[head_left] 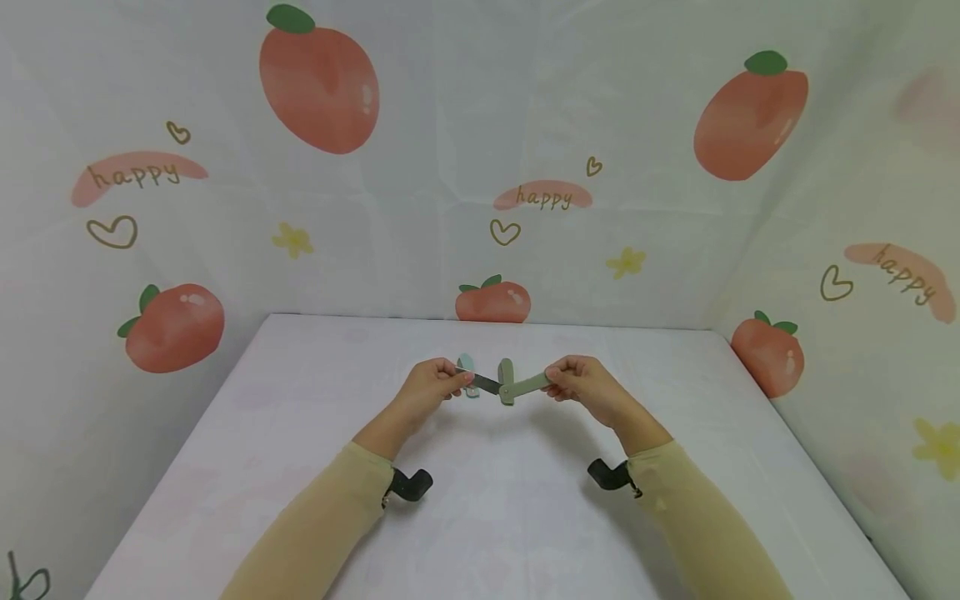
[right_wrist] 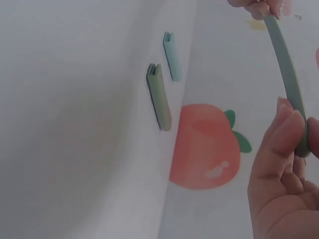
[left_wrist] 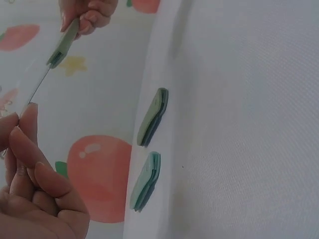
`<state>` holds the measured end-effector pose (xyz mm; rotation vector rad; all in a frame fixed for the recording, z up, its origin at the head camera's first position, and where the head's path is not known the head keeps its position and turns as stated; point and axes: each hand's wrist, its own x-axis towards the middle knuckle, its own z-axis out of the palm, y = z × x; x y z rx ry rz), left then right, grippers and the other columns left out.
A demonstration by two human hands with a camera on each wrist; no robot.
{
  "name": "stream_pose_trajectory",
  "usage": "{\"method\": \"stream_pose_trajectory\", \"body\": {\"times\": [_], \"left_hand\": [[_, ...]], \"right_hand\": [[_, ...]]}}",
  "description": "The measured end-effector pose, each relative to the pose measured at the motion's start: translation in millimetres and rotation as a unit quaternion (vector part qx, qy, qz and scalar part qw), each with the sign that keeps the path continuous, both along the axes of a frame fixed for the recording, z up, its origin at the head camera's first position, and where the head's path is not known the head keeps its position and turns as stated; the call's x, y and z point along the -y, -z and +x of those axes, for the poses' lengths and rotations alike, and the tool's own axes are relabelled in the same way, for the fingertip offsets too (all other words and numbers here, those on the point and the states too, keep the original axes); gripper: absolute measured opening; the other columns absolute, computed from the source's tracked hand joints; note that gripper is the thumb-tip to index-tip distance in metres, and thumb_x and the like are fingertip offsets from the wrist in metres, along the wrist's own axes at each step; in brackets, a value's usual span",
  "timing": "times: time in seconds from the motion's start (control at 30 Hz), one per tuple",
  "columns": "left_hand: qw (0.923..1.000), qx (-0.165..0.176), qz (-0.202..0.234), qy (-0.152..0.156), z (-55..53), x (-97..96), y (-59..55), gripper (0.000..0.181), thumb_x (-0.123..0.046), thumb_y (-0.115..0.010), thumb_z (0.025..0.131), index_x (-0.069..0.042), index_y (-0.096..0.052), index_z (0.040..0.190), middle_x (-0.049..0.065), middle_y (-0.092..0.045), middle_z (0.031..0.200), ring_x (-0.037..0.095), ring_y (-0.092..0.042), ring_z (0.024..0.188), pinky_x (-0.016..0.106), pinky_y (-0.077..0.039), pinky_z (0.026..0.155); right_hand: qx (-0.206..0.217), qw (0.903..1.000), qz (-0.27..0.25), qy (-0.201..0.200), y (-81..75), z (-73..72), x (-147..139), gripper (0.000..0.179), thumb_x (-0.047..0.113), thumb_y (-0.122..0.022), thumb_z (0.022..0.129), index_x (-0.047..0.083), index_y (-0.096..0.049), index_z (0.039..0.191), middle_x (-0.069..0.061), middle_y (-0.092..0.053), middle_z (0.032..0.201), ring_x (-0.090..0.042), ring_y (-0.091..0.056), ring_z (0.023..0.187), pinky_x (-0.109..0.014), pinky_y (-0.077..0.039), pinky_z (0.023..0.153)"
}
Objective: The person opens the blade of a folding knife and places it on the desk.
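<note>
Between my two hands, raised over the far part of the table, is a folding knife with a green handle (head_left: 531, 385) and a thin blade (head_left: 486, 383) swung out of it. My left hand (head_left: 431, 387) pinches the blade between thumb and fingertips. At the other end, my right hand (head_left: 588, 385) grips the handle by its tail. Behind the knife, a folded green knife (left_wrist: 153, 117) and a folded teal knife (left_wrist: 147, 181) lie side by side on the table; in the head view the held knife and left fingers partly cover them.
The white table (head_left: 510, 517) ends at a back edge just beyond the folded knives. A pale cloth printed with fruit (head_left: 492, 302) and words hangs behind it and along both sides. Black wrist cameras (head_left: 412, 484) sit at both cuffs.
</note>
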<state>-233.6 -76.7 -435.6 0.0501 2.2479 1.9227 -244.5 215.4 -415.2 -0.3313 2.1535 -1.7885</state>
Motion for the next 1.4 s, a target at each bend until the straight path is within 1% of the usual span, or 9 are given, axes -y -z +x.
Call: {"method": "stream_pose_trajectory", "body": {"times": [0.1,0.2,0.33,0.43,0.8,0.9,1.03,1.2,1.4], "left_hand": [[0.9997,0.006,0.019,-0.015,0.3,-1.3,-1.5,0.020,-0.020,-0.071,0.095,-0.006,-0.059,0.089,0.019,-0.073,0.095,0.023,-0.060,0.082,0.043,-0.046,0.087],[0.9986,0.012,0.039,-0.033,0.9,-3.7,-2.1,0.018,-0.019,-0.070,0.096,-0.005,-0.059,0.089,0.013,-0.074,0.090,0.019,-0.057,0.078,0.045,-0.046,0.087],[0.9967,0.012,0.059,-0.055,1.5,-6.6,-0.4,0.020,-0.020,-0.070,0.096,-0.005,-0.059,0.088,0.003,-0.068,0.079,0.018,-0.056,0.078,0.040,-0.046,0.083],[0.9946,0.013,0.076,-0.069,2.1,-8.7,1.3,0.022,-0.021,-0.070,0.096,-0.005,-0.058,0.088,0.003,-0.066,0.078,0.021,-0.055,0.079,0.037,-0.045,0.079],[0.9746,0.031,0.187,-0.119,5.4,-19.5,1.8,0.025,-0.013,-0.070,0.096,-0.010,-0.048,0.083,-0.004,-0.069,0.075,0.009,-0.048,0.065,0.020,-0.038,0.058],[0.9743,0.036,0.184,-0.124,6.3,-19.7,1.8,0.026,-0.014,-0.070,0.095,-0.010,-0.047,0.083,-0.005,-0.070,0.077,0.008,-0.050,0.067,0.020,-0.038,0.060],[0.9799,0.039,0.157,-0.116,7.2,-18.2,1.5,0.024,-0.018,-0.071,0.095,-0.009,-0.051,0.086,-0.004,-0.072,0.081,0.012,-0.052,0.072,0.023,-0.040,0.066],[0.9854,0.057,0.126,-0.099,7.8,-14.9,1.0,0.022,-0.021,-0.073,0.093,-0.008,-0.056,0.090,0.001,-0.066,0.086,0.020,-0.054,0.084,0.030,-0.042,0.076],[0.9903,0.063,0.105,-0.065,9.1,-8.6,0.9,0.020,-0.019,-0.073,0.094,-0.008,-0.058,0.088,0.004,-0.062,0.085,0.023,-0.052,0.086,0.032,-0.041,0.076]], "right_hand": [[0.004,0.9994,-0.018,0.028,-1.3,1.4,3,0.019,0.009,-0.056,0.103,-0.010,-0.058,0.106,-0.003,-0.069,0.085,-0.011,-0.064,0.079,-0.024,-0.053,0.074],[0.008,0.9979,-0.037,0.051,-2.4,2.6,6,0.019,0.009,-0.056,0.103,-0.010,-0.057,0.107,-0.002,-0.069,0.084,-0.011,-0.064,0.078,-0.023,-0.053,0.074],[0.012,0.9947,-0.062,0.082,-2.5,3.8,10,0.017,0.008,-0.055,0.103,-0.009,-0.057,0.106,-0.002,-0.069,0.082,-0.010,-0.063,0.076,-0.022,-0.053,0.073],[0.018,0.9910,-0.083,0.103,-2.0,4.2,14,0.015,0.007,-0.055,0.103,-0.008,-0.056,0.105,-0.002,-0.068,0.081,-0.009,-0.063,0.074,-0.021,-0.053,0.072],[0.033,0.9814,-0.131,0.136,-1.0,5.1,20,0.015,0.007,-0.053,0.104,-0.008,-0.054,0.108,-0.002,-0.068,0.083,-0.008,-0.064,0.075,-0.019,-0.053,0.072],[0.034,0.9824,-0.128,0.131,-1.8,5.3,19,0.015,0.007,-0.054,0.104,-0.007,-0.055,0.107,-0.002,-0.068,0.082,-0.009,-0.064,0.074,-0.020,-0.053,0.072],[0.036,0.9853,-0.118,0.119,-2.6,5.3,16,0.013,0.007,-0.056,0.103,-0.006,-0.056,0.106,-0.003,-0.069,0.082,-0.009,-0.065,0.074,-0.020,-0.054,0.070],[0.040,0.9893,-0.093,0.105,-2.2,6.1,10,0.015,0.010,-0.058,0.102,-0.005,-0.058,0.107,-0.003,-0.070,0.084,-0.011,-0.065,0.076,-0.021,-0.054,0.070],[0.025,0.9966,-0.039,0.068,-0.6,5.7,2,0.024,0.015,-0.062,0.101,-0.007,-0.059,0.111,-0.004,-0.069,0.087,-0.014,-0.064,0.080,-0.025,-0.054,0.074]]}}
